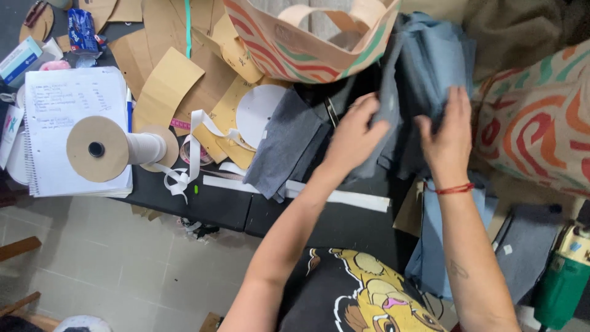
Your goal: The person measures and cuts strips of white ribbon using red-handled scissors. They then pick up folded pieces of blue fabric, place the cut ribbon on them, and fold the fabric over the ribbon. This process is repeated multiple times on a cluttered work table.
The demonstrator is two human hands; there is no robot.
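Your left hand (355,136) has its grip closed on a fold of the blue-grey fabric (424,61), fingers pinching the edge near the middle of the pile. Your right hand (447,136) lies on the same cloth just beside it; its fingers curl into the folds, and it looks like a clench, though the fingertips are buried, so you can't quite be sure.

From the head view, the fabric sits at the far side of the dark counter (227,206), heaped between a striped bag (295,52) behind it and a second patterned cloth (534,123) to your right. More cut pieces of grey cloth (286,147) lie flat to the left of your hands, and another hangs off the near edge by your right forearm.

Further left are brown paper patterns (163,86), a spool of white tape (98,149) resting on a spiral notebook (67,104), and a green power tool (562,283) at the right edge.

As a judgement, the sorting is midway: some pieces are already laid out, while the bulk is bunched under your hands and remains to be separated.
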